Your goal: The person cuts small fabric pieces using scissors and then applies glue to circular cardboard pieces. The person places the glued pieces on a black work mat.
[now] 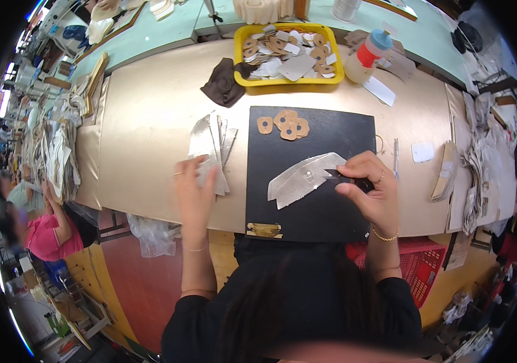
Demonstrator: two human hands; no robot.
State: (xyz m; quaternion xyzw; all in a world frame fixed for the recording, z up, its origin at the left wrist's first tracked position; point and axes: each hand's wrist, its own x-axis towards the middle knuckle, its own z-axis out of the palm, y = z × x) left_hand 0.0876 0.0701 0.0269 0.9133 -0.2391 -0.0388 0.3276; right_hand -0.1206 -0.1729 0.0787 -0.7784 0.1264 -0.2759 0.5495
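Observation:
A cut silvery leather-like piece (307, 177) lies on the black board (319, 224), with a small pale mark near its middle. My right hand (367, 187) is closed around a dark pointed tool (331, 176), whose tip reaches over the piece; its exact kind is hidden by my fingers. To the left, my left hand (194, 187), a little blurred, is over the lower part of a fanned stack of silvery pieces (210, 136). Its thumb and fingers are apart. Several small tan patches with dark centres (292, 124) lie at the board's upper edge.
Behind the board stands a yellow tray (289, 89) full of tan and white scraps. A dark brown cloth (225, 85) lies left of it, a bottle with a blue cap (364, 54) right. A pen (396, 158) and white card (423, 152) are at right; a red crate (422, 272) sits below.

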